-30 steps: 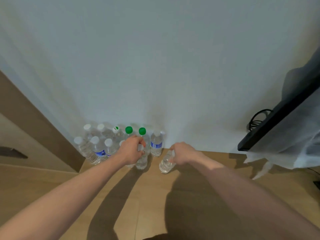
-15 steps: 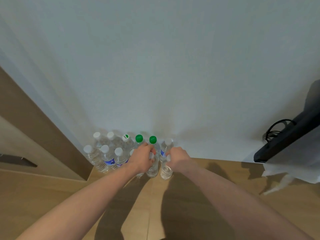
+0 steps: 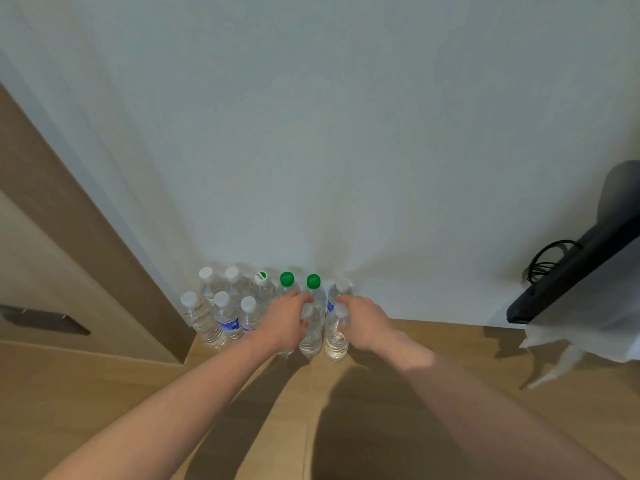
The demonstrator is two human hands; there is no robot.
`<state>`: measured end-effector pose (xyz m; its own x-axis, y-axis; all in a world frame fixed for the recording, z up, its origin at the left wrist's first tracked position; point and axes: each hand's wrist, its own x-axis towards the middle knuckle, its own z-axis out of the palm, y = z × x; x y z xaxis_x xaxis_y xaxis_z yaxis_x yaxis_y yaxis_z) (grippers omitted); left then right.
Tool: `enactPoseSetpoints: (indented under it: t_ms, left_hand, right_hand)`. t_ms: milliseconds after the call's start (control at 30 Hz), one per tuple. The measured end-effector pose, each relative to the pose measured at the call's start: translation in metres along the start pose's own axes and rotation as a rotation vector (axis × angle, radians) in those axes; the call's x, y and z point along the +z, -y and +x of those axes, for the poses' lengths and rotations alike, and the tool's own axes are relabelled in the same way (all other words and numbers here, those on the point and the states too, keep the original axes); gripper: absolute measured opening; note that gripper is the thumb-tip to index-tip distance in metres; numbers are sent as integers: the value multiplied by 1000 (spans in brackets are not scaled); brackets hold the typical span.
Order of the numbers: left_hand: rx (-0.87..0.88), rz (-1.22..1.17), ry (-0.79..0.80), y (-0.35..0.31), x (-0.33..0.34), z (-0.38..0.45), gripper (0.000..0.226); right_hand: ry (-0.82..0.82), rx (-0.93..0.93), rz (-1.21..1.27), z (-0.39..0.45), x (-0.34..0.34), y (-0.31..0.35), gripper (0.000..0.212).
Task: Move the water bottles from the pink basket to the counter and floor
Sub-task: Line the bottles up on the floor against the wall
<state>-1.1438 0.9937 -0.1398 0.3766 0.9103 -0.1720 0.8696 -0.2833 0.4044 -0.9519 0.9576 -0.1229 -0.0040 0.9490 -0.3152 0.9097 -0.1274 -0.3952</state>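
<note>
Wood floor [image 3: 104, 393] by wall, eleven upright bottles, left grip [image 3: 289, 318] and right grip [image 3: 363, 322] each clamped on one

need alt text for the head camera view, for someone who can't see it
Seen from above, a person's left hand and right hand each grip a clear water bottle standing on a wooden floor, in the front row of a bottle cluster against a white wall. A dark shelf juts in at right.

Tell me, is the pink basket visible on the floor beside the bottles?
No, only the water bottles stand on the wooden floor against the wall; no basket shows.
</note>
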Motion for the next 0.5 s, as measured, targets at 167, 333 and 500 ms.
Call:
enactPoseSetpoints:
  t_ms: [167, 333, 500]
  left_hand:
    - [2, -98, -10, 10, -6, -37, 55]
    - [3, -131, -12, 25, -3, -81, 58]
    - [-28, -167, -72, 28, -5, -134, 56]
  right_hand:
    - [-39, -26, 32, -26, 4, -2, 70]
    - [-32, -68, 24, -52, 19, -2, 71]
    - [18, -118, 52, -97, 26, 2, 78]
